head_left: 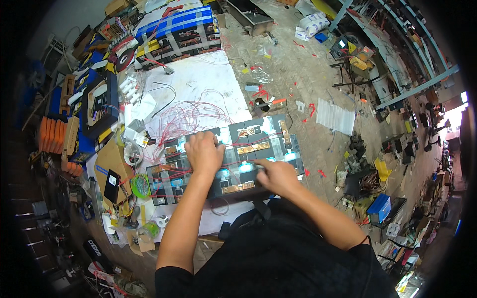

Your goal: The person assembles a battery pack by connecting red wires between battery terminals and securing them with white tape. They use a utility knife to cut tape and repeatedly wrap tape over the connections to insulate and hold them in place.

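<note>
A battery pack (pixel 253 148) of dark cells, with copper connecting strips and clear tape over them, lies in front of me on the white-covered table. My left hand (pixel 202 153) rests on its left half, fingers bent down onto the top and not gripping anything that I can see. Over the front right part, my right hand (pixel 277 175) is closed in a pinch; what sits between thumb and finger is too small to make out. A thin red wire (pixel 232 164) runs across the cells between both hands. More red wires (pixel 186 119) lie in a loose tangle behind the left hand.
A larger blue-topped battery pack (pixel 176 31) stands at the table's far end. Left of me are a green container (pixel 140 186), a cardboard piece (pixel 115 166) and a black phone-like device (pixel 112 185). Bubble wrap (pixel 335 116) and scraps litter the floor right; shelving (pixel 417 87) stands beyond.
</note>
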